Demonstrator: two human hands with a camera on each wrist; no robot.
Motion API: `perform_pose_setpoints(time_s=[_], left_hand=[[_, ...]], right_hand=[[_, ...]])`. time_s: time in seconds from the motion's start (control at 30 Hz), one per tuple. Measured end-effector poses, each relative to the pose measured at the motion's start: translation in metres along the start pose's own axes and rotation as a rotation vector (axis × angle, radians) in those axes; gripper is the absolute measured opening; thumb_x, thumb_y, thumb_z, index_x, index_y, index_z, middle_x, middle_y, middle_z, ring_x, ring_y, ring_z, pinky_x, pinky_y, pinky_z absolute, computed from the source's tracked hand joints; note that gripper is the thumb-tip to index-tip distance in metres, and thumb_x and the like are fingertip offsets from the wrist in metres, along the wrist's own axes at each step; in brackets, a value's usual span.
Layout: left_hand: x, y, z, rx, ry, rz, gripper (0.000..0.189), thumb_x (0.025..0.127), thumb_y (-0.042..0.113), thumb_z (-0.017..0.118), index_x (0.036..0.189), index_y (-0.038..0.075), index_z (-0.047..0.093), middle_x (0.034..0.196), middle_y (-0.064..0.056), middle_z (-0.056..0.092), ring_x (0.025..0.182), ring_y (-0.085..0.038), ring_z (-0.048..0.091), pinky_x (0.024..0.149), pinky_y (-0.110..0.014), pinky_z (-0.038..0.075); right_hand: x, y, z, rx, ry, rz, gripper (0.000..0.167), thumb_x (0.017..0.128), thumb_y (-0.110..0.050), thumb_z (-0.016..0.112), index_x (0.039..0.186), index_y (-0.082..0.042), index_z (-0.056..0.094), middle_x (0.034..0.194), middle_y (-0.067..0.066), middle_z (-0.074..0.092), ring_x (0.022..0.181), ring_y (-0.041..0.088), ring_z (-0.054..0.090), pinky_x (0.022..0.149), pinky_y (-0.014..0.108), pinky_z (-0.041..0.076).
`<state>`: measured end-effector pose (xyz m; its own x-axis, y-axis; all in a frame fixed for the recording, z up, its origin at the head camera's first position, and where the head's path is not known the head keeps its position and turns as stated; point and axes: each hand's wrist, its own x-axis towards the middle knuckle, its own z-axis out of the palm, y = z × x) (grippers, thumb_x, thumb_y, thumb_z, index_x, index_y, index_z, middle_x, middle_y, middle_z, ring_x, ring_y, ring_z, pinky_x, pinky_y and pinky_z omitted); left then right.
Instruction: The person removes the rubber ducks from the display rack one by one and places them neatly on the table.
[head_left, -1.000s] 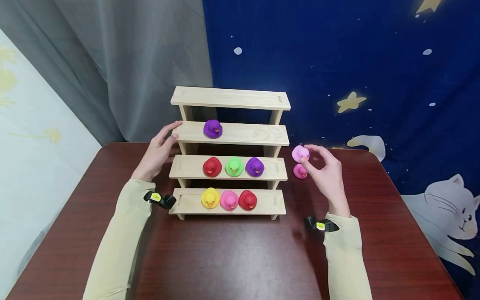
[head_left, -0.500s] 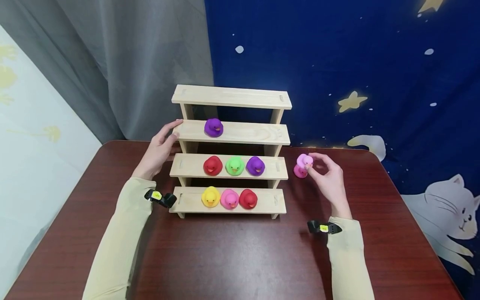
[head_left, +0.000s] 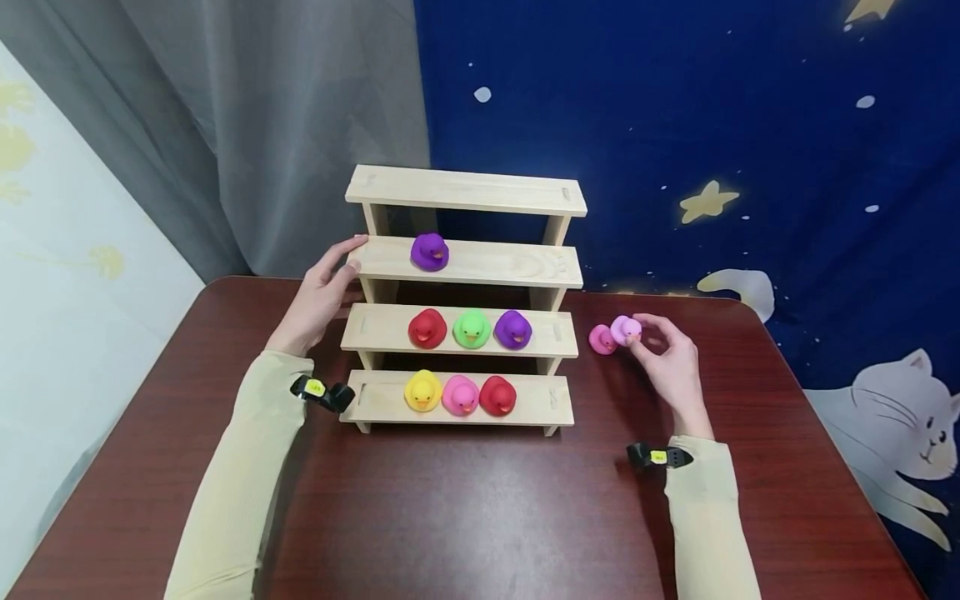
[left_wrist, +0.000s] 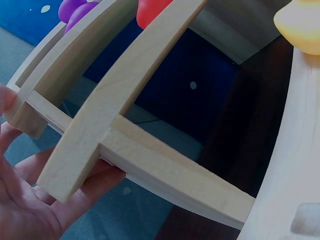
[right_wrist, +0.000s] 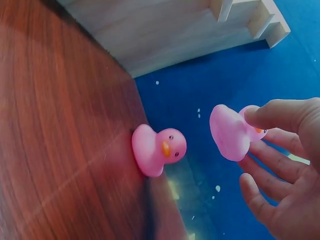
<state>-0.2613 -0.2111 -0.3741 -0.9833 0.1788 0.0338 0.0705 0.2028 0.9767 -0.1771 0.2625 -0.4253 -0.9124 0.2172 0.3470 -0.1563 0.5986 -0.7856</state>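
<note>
- Right of centre in the head frame, the right hand [head_left: 670,371] pinches a light pink duck [head_left: 622,331] at its fingertips, head end within the grip.
- Just left, a darker pink duck [head_left: 601,340] sits ungripped (right hand nearer).
- Left of centre, the left hand [head_left: 313,304] grips the wooden stand [head_left: 491,262].

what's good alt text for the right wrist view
A right hand holds a pink duck at the right of the picture. Another pink duck stands on the table to its left, with part of a rack at the top and blue cloth behind.
</note>
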Motion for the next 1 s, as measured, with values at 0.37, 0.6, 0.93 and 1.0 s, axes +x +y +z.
perform_pose_setpoints(time_s=[0.37,0.6,0.93,1.0], left_hand=[[0.001,0.000,-0.001,-0.005,0.003,-0.002,0.045,0.103,0.035,0.044,0.148,0.035,0.038,0.147,-0.017,0.034,0.110,-0.041,0.057,0.077,-0.040,0.053],[0.000,0.000,0.000,-0.017,-0.001,-0.003,0.045,0.103,0.035,0.044,0.148,0.034,0.038,0.147,-0.017,0.033,0.110,-0.042,0.056,0.076,-0.038,0.054],[0.000,0.000,0.000,-0.009,0.004,-0.002,0.045,0.103,0.035,0.044,0.148,0.034,0.039,0.146,-0.018,0.034,0.110,-0.043,0.056,0.076,-0.039,0.054],[0.000,0.000,0.000,-0.005,0.005,-0.002,0.045,0.103,0.035,0.044,0.148,0.034,0.039,0.146,-0.018,0.034,0.110,-0.043,0.056,0.077,-0.042,0.054]], right_hand=[[0.005,0.015,-0.003,-0.077,0.036,0.064,0.032,0.086,-0.004,0.071,0.118,-0.002,0.066,0.112,0.014,0.067,0.092,0.024,0.064,0.085,0.027,0.049],[0.009,0.026,-0.003,-0.101,0.028,0.089,0.032,0.087,-0.004,0.070,0.118,-0.001,0.065,0.113,0.017,0.066,0.093,0.030,0.064,0.087,0.039,0.049],[0.015,0.040,0.002,-0.147,-0.025,0.103,0.031,0.087,-0.005,0.069,0.118,0.001,0.064,0.111,0.021,0.066,0.096,0.031,0.064,0.088,0.039,0.048],[0.016,0.042,0.003,-0.152,-0.042,0.107,0.031,0.087,-0.005,0.069,0.117,0.002,0.064,0.110,0.022,0.066,0.097,0.030,0.063,0.088,0.037,0.048]])
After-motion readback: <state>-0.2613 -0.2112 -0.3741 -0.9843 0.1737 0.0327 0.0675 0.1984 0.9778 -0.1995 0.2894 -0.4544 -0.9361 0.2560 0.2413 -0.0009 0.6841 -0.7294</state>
